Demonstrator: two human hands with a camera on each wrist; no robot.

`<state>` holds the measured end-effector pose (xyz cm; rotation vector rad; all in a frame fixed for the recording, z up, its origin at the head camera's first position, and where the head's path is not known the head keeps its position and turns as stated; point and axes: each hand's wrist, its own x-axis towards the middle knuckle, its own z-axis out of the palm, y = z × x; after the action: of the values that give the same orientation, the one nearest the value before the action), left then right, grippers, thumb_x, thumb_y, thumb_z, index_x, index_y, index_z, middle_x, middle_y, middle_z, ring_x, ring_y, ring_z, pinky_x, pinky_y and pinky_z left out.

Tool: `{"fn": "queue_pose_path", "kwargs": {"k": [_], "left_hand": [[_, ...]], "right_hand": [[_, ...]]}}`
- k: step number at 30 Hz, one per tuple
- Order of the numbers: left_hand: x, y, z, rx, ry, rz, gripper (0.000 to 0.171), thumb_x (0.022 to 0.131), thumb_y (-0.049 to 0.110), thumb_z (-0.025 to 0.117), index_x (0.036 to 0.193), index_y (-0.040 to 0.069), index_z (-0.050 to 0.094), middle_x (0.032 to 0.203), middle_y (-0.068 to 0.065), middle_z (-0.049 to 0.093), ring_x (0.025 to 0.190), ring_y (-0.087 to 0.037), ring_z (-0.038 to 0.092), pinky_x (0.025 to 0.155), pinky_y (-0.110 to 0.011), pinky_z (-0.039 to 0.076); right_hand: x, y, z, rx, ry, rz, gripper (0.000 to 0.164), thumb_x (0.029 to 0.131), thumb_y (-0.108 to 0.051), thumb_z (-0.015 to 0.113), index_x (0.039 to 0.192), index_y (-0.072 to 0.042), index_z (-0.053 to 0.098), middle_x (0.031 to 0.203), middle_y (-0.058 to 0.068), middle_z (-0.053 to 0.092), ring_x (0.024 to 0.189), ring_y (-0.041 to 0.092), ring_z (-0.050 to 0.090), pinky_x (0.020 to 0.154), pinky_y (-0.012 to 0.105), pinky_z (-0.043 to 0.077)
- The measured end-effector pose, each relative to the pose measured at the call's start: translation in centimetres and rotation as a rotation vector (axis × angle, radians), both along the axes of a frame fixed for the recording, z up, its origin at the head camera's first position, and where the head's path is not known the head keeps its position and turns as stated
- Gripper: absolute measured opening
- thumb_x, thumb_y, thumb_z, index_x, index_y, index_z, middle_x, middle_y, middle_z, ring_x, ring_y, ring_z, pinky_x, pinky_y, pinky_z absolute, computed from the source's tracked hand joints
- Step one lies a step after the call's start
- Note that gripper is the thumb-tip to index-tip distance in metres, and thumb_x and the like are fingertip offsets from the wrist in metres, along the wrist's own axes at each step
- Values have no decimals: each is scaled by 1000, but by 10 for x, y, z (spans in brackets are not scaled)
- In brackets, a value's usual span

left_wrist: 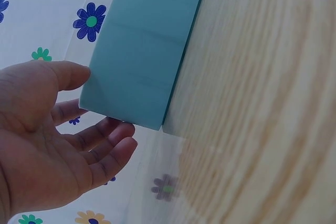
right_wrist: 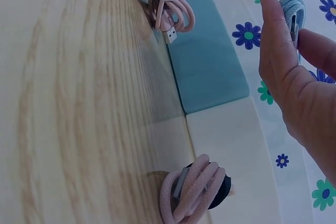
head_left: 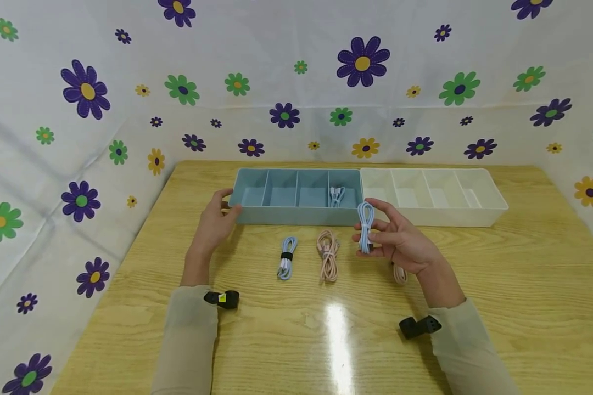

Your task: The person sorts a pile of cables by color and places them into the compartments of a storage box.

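My right hand (head_left: 400, 241) pinches a coiled light-blue charging cable (head_left: 365, 227) between thumb and fingers, raised above the table in front of where the two boxes meet. In the right wrist view the same cable (right_wrist: 293, 11) shows edge-on beyond the fingers. My left hand (head_left: 216, 222) holds the left end of the blue divided box (head_left: 296, 215), thumb on its front corner and fingers round the end wall. Another light-blue cable (head_left: 337, 196) lies in that box's rightmost compartment. The white divided box (head_left: 440, 216) stands end to end with it.
On the table before the blue box lie a blue cable (head_left: 286, 258) with a black strap and a pink cable (head_left: 328, 257). A second pink cable (head_left: 400, 273) is partly hidden under my right hand. Behind the boxes hangs a flowered cloth (head_left: 277, 49).
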<state>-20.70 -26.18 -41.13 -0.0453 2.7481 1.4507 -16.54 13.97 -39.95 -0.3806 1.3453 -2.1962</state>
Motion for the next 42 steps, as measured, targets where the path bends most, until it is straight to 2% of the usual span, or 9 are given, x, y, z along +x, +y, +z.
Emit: {"fn": "queue_pose_path", "kwargs": {"k": [6, 15, 23, 29, 33, 37, 40, 42], "left_hand": [[-1, 4, 1, 3, -9, -26, 57, 106, 30, 47, 156, 12, 27, 136, -25, 45, 117, -39, 51, 92, -48, 47], [2, 2, 2, 2, -7, -11, 57, 105, 30, 48, 156, 13, 28, 138, -24, 44, 117, -39, 50, 94, -51, 46], [1, 0, 0, 14, 27, -15, 56, 105, 28, 49, 155, 11, 31, 137, -24, 46, 118, -38, 52, 93, -50, 47], [1, 0, 1, 57, 42, 1, 57, 104, 23, 52, 156, 12, 30, 144, -24, 42, 120, -38, 50, 94, -51, 47], [1, -1, 2, 50, 61, -10, 56, 104, 20, 53, 155, 9, 32, 142, -26, 43, 115, -37, 51, 90, -48, 47], [1, -3, 1, 43, 65, -20, 57, 103, 21, 54, 154, 6, 33, 142, -28, 43, 114, -37, 51, 88, -47, 47], [1, -5, 1, 47, 64, -19, 57, 103, 22, 55, 154, 6, 33, 142, -29, 42, 114, -37, 51, 88, -47, 47], [1, -6, 1, 51, 61, -17, 57, 103, 22, 55, 154, 6, 33, 142, -28, 43, 114, -37, 51, 88, -47, 47]], "right_hand": [[5, 1, 1, 66, -7, -25, 66, 100, 11, 45, 153, -21, 23, 111, 12, 60, 101, 25, 69, 89, 51, 53], [4, -5, 8, 122, -1, -28, 72, 99, 9, 46, 158, -16, 14, 110, 14, 55, 97, 24, 70, 88, 52, 53], [-6, -16, 17, 159, -15, -78, 72, 99, 9, 43, 159, -11, 9, 101, 10, 56, 91, 22, 69, 84, 42, 57], [-13, -21, 22, 186, -38, -75, 73, 100, 8, 44, 159, -11, 7, 98, 8, 56, 91, 21, 69, 88, 45, 55], [-18, -23, 25, 203, -34, -70, 74, 99, 8, 44, 159, -12, 6, 102, 10, 56, 90, 21, 69, 90, 48, 53], [-25, -28, 29, 216, -13, -73, 75, 98, 9, 44, 159, -10, 5, 99, 9, 54, 85, 19, 68, 88, 48, 54], [-31, -33, 32, 221, -3, -73, 76, 97, 9, 44, 159, -10, 4, 101, 11, 52, 84, 19, 66, 87, 45, 55], [-36, -37, 34, 224, 0, -71, 76, 97, 10, 43, 159, -10, 4, 117, 16, 49, 88, 19, 67, 87, 45, 55]]}}
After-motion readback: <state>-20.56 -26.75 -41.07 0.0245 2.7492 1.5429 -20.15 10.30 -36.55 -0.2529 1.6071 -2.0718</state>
